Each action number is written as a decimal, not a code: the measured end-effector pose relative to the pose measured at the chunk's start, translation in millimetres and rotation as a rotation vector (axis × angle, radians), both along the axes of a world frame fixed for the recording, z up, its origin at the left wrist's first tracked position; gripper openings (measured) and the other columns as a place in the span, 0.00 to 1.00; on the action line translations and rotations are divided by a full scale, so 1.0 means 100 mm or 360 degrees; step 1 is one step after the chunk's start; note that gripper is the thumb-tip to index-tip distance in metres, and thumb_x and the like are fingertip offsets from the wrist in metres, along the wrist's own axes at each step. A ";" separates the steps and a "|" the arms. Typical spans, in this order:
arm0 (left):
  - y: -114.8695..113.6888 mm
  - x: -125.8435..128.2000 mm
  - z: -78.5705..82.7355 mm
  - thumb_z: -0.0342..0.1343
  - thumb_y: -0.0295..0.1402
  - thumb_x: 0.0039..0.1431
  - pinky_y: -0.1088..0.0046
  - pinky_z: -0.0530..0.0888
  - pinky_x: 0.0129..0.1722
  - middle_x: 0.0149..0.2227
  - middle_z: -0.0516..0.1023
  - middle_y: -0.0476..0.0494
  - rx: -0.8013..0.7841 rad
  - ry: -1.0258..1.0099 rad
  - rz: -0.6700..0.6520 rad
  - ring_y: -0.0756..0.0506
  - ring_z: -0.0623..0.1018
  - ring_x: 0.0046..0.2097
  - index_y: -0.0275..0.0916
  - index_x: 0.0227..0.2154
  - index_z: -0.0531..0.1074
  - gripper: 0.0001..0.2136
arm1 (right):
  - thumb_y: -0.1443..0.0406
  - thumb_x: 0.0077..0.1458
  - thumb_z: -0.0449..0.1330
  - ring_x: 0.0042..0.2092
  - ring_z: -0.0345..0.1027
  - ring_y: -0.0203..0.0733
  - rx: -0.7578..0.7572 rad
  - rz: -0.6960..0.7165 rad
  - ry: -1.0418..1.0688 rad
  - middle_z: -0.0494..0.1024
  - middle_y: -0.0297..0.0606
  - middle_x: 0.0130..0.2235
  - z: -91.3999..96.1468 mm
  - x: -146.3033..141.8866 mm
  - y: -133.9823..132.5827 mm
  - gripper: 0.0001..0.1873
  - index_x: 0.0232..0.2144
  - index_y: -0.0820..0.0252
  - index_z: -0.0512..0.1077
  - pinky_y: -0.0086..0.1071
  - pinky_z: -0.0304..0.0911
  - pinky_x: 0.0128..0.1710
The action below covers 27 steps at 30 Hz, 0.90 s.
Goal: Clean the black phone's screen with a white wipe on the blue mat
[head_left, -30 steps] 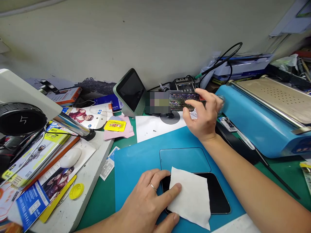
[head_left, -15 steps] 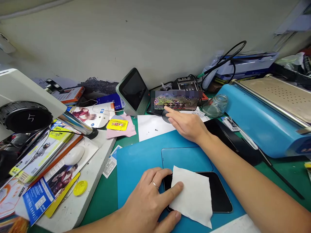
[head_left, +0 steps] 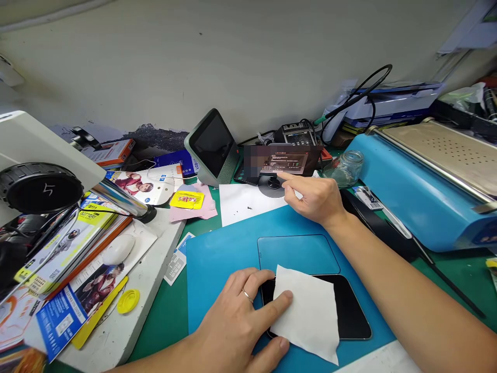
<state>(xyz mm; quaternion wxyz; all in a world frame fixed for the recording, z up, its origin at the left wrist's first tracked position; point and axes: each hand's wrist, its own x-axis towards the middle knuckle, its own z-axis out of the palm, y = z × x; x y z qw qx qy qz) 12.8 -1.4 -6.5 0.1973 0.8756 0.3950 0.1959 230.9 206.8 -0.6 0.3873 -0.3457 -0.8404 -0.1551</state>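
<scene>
A black smartphone (head_left: 351,311) lies face up on a blue mat (head_left: 221,248), partly covered by a white wipe (head_left: 310,316). My left hand (head_left: 243,316), a ring on one finger, rests across the phone's left end. Its fingers are spread, with the index fingertip on the wipe and the thumb at the wipe's lower left edge. Beyond the phone lies a clear screen protector (head_left: 298,254). My right hand (head_left: 314,197) reaches toward a propped-up phone (head_left: 287,160) showing a dark menu. The index finger points at its lower edge, the other fingers curl, and nothing is held.
A round dark stand base (head_left: 269,189) sits before the propped phone. Right stand a glass jar (head_left: 349,166) and a blue machine (head_left: 419,191). A smart display (head_left: 213,145) stands at the back. Left are a microscope-like device (head_left: 42,166), boxes (head_left: 73,243) and a yellow cap (head_left: 128,301).
My right hand has drawn back a little to the right from the propped phone, its other fingers curling in. That phone's screen has changed from a colourful game scene to a dark menu.
</scene>
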 end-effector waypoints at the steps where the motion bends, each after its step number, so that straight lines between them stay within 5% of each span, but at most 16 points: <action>1: 0.00 0.00 0.00 0.58 0.33 0.63 0.48 0.73 0.54 0.60 0.66 0.31 -0.0003 -0.0001 0.0003 0.32 0.69 0.58 0.43 0.64 0.65 0.26 | 0.71 0.54 0.57 0.32 0.81 0.41 0.0002 -0.0005 0.0000 0.85 0.34 0.45 0.00 0.00 0.00 0.14 0.36 0.56 0.83 0.32 0.71 0.27; 11: 0.01 0.00 0.01 0.59 0.36 0.64 0.50 0.74 0.53 0.61 0.67 0.32 0.0012 0.0026 0.0016 0.33 0.70 0.58 0.44 0.64 0.65 0.26 | 0.71 0.56 0.56 0.29 0.80 0.39 0.0006 0.0050 -0.0020 0.84 0.34 0.46 0.03 -0.03 -0.03 0.12 0.29 0.57 0.80 0.32 0.68 0.24; 23: -0.01 0.00 0.00 0.59 0.34 0.64 0.48 0.73 0.54 0.62 0.64 0.32 -0.0019 0.0035 0.0024 0.32 0.69 0.59 0.45 0.65 0.64 0.26 | 0.66 0.66 0.54 0.37 0.82 0.40 -0.0054 0.0078 -0.0085 0.78 0.33 0.56 0.06 -0.13 -0.07 0.13 0.44 0.57 0.79 0.32 0.72 0.32; 27: -0.01 0.00 0.00 0.58 0.34 0.65 0.46 0.72 0.54 0.62 0.63 0.30 -0.0043 0.0029 -0.0015 0.31 0.68 0.59 0.43 0.65 0.63 0.26 | 0.69 0.63 0.54 0.39 0.82 0.42 0.0007 -0.0048 0.0061 0.83 0.33 0.50 0.03 -0.05 -0.02 0.13 0.35 0.55 0.79 0.32 0.71 0.31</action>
